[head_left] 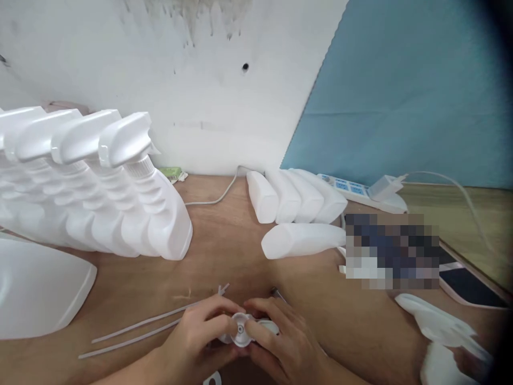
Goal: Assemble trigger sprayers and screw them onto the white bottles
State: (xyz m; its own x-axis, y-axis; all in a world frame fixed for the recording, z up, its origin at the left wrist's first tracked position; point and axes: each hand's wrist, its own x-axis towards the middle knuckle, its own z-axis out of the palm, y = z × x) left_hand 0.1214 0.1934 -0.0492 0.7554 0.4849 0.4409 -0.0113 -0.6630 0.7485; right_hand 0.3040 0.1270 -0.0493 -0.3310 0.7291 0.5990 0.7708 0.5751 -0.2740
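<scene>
Low in the middle of the head view, my left hand and my right hand are closed on a white plastic sprayer head. Its round collar faces up toward me, with a small hole at the centre. Fingers of both hands press at the collar's rim, and part of the piece is hidden beneath them. Thin white tubes lie on the table beside my left hand. A slim metal rod shows behind my right hand, mostly covered by it. Just below my hands lies a small white ring-shaped part.
Upright white spray bottles stand in a row at left, with a large white piece before them. White bottles lie at centre right. Behind are a power strip and cable; a phone and white parts are at right.
</scene>
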